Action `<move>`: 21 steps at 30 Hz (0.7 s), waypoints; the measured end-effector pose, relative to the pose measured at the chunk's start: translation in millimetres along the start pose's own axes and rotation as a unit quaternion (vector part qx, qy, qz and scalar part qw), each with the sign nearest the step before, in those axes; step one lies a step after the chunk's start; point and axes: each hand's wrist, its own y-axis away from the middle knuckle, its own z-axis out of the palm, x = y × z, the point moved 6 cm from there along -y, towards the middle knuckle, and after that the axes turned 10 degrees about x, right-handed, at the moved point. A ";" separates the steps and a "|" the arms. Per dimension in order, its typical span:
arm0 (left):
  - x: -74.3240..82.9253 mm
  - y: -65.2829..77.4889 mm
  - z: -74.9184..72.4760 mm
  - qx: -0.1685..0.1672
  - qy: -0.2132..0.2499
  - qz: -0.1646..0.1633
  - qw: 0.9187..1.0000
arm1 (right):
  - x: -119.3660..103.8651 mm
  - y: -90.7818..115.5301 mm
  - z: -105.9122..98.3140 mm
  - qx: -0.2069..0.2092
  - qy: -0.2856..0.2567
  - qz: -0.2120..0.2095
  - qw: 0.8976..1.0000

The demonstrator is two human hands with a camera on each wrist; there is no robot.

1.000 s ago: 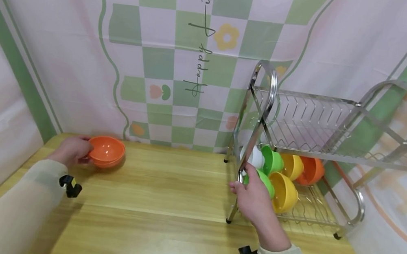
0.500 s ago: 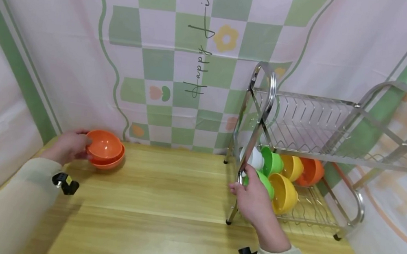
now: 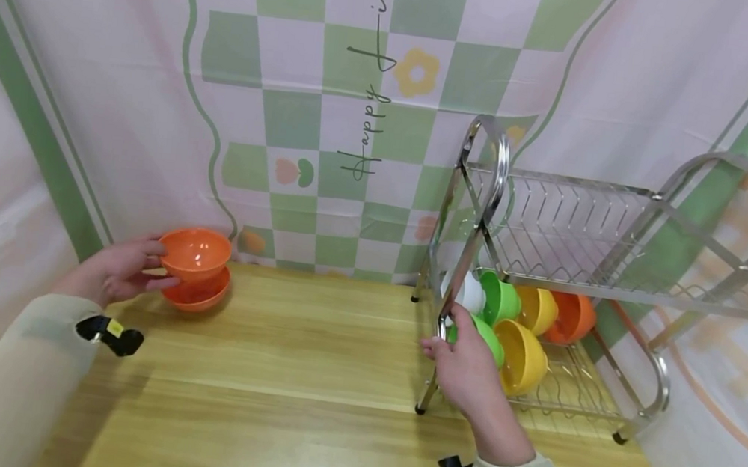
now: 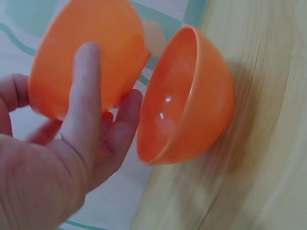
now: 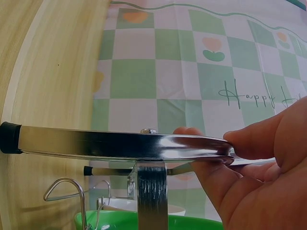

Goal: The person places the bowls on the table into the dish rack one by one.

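Note:
At the back left, my left hand (image 3: 119, 269) holds an orange bowl (image 3: 198, 253) by its near left side, raised over a second orange bowl (image 3: 197, 296) that sits on the table. The left wrist view has the fingers spread around the held bowl (image 4: 112, 48), apart from the lower bowl (image 4: 211, 100). My right hand (image 3: 469, 367) grips the left front upright of a metal dish rack (image 3: 469, 261). In the right wrist view, thumb and fingers close around this chrome tube (image 5: 124, 143).
On the rack's lower tier stand tilted bowls: a white one (image 3: 472, 294), green ones (image 3: 501, 297), yellow ones (image 3: 524, 357) and an orange one (image 3: 571, 316). The upper tier (image 3: 570, 237) is wire. A patterned cloth (image 3: 344, 125) hangs behind the wooden table (image 3: 309, 347).
My left hand has lifted the upper orange bowl out of the lower one, so the two now stand apart. The right hand has stayed on the rack.

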 end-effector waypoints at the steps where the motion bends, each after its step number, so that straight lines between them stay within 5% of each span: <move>1: -0.6 0.7 0.9 -0.008 0.017 -0.003 1.000 | 0.0 -0.1 0.0 0.001 0.000 0.000 1.000; 8: -2.6 5.7 6.8 -0.050 0.092 -0.001 0.995 | 0.3 -0.7 0.0 0.001 0.000 -0.002 1.000; 15: -5.9 11.1 17.1 -0.061 0.106 0.002 0.992 | 1.0 0.5 -0.2 -0.001 -0.002 0.004 1.000; 21: -8.9 22.2 33.4 -0.102 0.123 0.017 0.987 | 0.7 0.7 -0.3 -0.002 0.003 -0.002 1.000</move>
